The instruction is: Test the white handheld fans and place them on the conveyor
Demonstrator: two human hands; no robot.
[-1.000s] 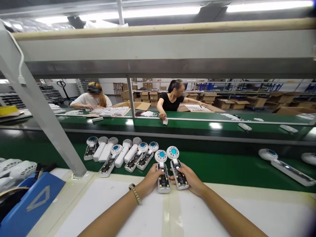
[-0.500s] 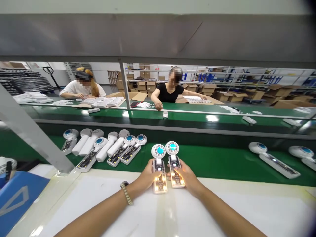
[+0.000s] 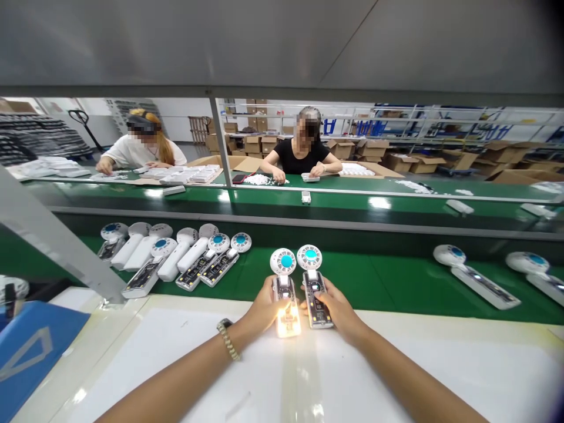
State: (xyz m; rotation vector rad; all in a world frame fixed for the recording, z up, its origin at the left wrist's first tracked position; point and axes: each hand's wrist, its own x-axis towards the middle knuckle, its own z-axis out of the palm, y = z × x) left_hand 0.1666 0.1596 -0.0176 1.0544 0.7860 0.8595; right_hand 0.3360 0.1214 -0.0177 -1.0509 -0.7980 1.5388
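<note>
Head view | left hand grips a glowing fan, right hand grips its unlit twin, at tabletop edge | light, rigid, exposed circuitry looks fragile; hold handle sides.

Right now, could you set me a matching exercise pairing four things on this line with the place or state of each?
Things:
1. left-hand device
2. right-hand device
3. blue bin
4. phone

Places or states:
A. near left corner
B. far bench, beside white parts
C. handle glowing yellow
D. handle unlit

Pairs: 1-C, 2-D, 3-A, 4-B. The left hand and right hand each grip one device.
</note>
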